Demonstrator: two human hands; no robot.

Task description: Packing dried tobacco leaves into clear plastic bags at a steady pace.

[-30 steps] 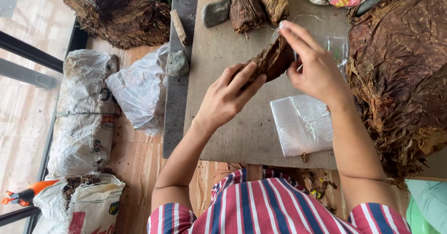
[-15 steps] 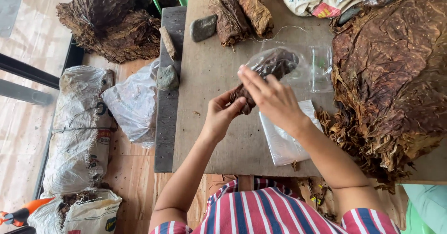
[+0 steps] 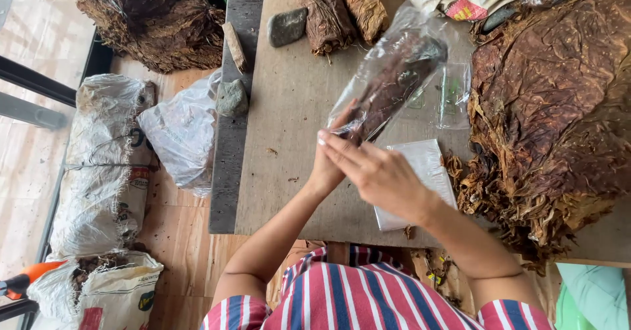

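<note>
A clear plastic bag [image 3: 394, 73] holds a dark brown roll of dried leaves and rises slantwise above the wooden table [image 3: 289, 146]. My left hand [image 3: 327, 167] grips the bag's lower end from beneath. My right hand [image 3: 374, 171] lies across in front of it, fingers stretched left against the bag's bottom, hiding most of the left hand. Just under my right wrist sits a flat stack of clear plastic bags [image 3: 420, 172].
A large heap of brown dried leaves [image 3: 552, 106] fills the table's right side. Two leaf bundles [image 3: 342, 14] and a grey stone [image 3: 286, 26] lie at the far edge; another stone [image 3: 232, 97] rests on a dark plank. Sacks [image 3: 105, 165] and more leaves [image 3: 151, 18] sit on the floor at left.
The leaf roll has gone into the clear bag and been raised and tilted up to the right. Both hands have moved down to the bag's lower end.
</note>
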